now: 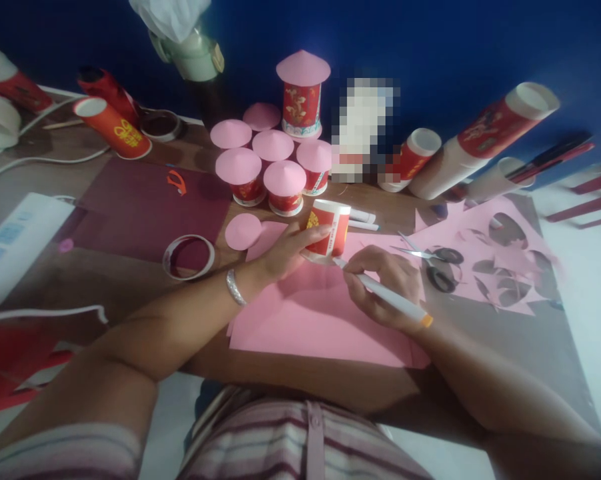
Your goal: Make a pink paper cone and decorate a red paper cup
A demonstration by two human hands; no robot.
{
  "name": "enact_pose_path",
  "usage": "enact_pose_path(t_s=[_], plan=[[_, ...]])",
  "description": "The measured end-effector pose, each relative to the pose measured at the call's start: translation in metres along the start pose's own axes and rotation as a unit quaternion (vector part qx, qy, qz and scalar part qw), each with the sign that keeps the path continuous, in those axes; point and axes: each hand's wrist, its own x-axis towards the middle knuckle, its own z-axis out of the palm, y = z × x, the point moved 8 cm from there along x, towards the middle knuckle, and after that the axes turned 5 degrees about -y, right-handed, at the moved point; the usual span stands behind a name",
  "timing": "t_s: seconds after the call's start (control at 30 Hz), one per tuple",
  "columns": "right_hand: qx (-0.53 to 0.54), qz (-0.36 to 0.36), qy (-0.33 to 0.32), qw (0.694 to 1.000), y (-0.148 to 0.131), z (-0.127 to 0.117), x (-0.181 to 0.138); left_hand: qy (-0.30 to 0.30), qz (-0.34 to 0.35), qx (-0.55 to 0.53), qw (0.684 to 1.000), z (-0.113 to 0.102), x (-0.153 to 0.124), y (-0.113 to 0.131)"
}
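A red paper cup (323,229) with a white band and yellow lettering is gripped by my left hand (296,247), which holds its side above pink paper sheets (300,320). My right hand (385,283) is closed around a white marker (395,299) with an orange end. The marker's tip is at the lower edge of the cup; whether it touches I cannot tell. A loose pink paper cone (243,231) lies left of the cup. Behind it stand several small red cups with pink cone tops (284,180).
Scissors (438,263) lie on cut-up pink paper (495,260) to the right. A taller cone-topped cup (303,100) stands at the back. Tape rolls (188,257), an orange cup (115,130), a maroon sheet (145,213) and cardboard tubes (500,133) are around.
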Motion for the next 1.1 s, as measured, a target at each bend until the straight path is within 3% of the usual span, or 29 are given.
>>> enact_pose_path(t_s=[0.73, 1.1], plan=[[0.002, 0.007, 0.012, 1.0, 0.003, -0.0007, 0.0015, 0.007, -0.042, 0.008, 0.999, -0.0025, -0.0017, -0.0068], [-0.015, 0.01, 0.022, 1.0, 0.0043, -0.0011, -0.0003, 0.005, -0.026, 0.009, 1.0, -0.0004, -0.0016, -0.0033]])
